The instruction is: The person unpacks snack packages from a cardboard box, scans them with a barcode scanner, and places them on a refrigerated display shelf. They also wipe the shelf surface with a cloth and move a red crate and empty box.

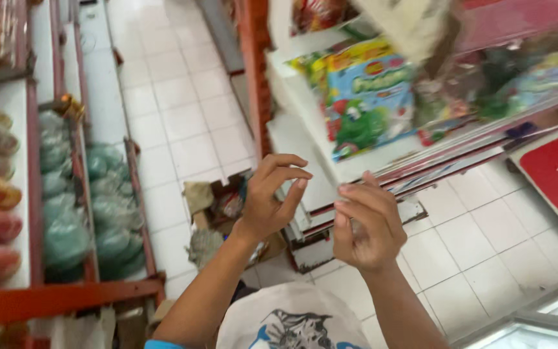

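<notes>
Up front, our bare left hand (267, 197) curls loosely, holding nothing we can see. Our bare right hand (366, 226) at three o'clock is half-clenched; whether it grips anything, we cannot tell.

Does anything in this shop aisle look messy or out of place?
Yes: an open cardboard box sits on the tiled floor between the shelves, flaps splayed, with crumpled wrapping beside it. Both hands are empty.

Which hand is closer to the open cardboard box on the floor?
Left. The left hand overlaps the cardboard box in view; the right hand is farther right.
</notes>
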